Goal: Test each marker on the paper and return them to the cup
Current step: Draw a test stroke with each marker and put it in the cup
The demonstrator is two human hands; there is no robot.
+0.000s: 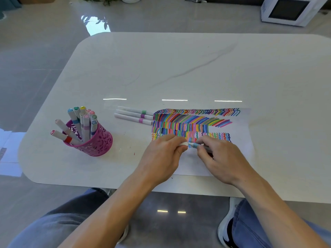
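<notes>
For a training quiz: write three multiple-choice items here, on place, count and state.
1. The pink cup stands: A) left of the paper B) on the paper C) behind the paper.
2. The table bears how many loose markers? A) one B) three C) six.
3. The blue marker is: A) in the cup B) held in both hands C) on the floor.
Key: A, the cup sits apart at the paper's left; B, three lie side by side; B, left hand and right hand grip it over the paper.
</notes>
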